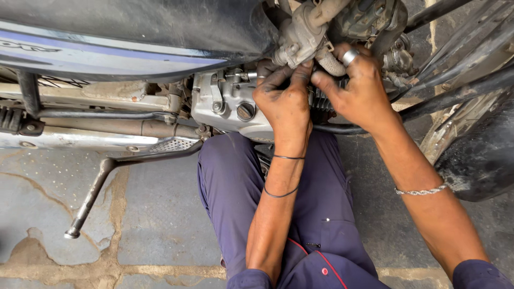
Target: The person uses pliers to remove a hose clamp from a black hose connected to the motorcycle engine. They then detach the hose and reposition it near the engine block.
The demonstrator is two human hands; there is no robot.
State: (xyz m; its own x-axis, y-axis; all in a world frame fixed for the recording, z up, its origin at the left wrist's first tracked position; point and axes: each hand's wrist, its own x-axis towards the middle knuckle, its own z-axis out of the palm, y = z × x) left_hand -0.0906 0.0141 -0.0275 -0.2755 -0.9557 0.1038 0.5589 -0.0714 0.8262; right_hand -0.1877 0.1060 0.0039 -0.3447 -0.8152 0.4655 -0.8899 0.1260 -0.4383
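Both my hands are up at a motorcycle engine near the top middle of the head view. My left hand, dirty with grease, presses its fingers against the underside of the grey carburetor. My right hand, with a ring on one finger, pinches a ribbed rubber hose piece just below the carburetor. What the left fingertips grip is hidden behind the carburetor body. Thin bands circle my left forearm and a chain bracelet sits on my right wrist.
A dark fuel tank spans the top left. The exhaust pipe and a kick lever run at the left. The front tyre and frame tubes stand at right. My blue-trousered knees rest on cracked concrete floor.
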